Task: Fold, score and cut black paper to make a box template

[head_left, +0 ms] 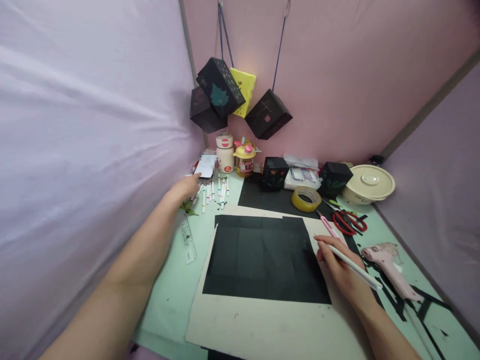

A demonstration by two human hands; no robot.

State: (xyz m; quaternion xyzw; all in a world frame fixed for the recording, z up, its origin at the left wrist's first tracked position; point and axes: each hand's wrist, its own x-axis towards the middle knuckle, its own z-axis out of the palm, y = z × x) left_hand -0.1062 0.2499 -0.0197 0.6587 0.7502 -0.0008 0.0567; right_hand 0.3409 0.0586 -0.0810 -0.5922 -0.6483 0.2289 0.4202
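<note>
My left hand (pixel 184 188) reaches to the far left, a finger stretched out at the near edge of a phone (pixel 206 166) with a bright, blurred screen; the other fingers are partly hidden. Beside it lie several white markers (pixel 212 191) with coloured bands. In my right hand (pixel 343 267) is a slim white pen (pixel 356 268), gripped as for writing, its back end pointing to the lower right. That hand rests by the right edge of a black paper sheet (pixel 266 260) with faint fold lines, which lies on a larger white sheet (pixel 240 320).
Yellow tape (pixel 306 199), red-handled scissors (pixel 343 223), a pink cutter (pixel 328 227) and a pink glue gun (pixel 392 272) lie to the right. A clear ruler (pixel 188 240) lies left. Behind stand a bottle (pixel 225 156) and a lidded bowl (pixel 369 182). Decorated boxes (pixel 221 87) hang above.
</note>
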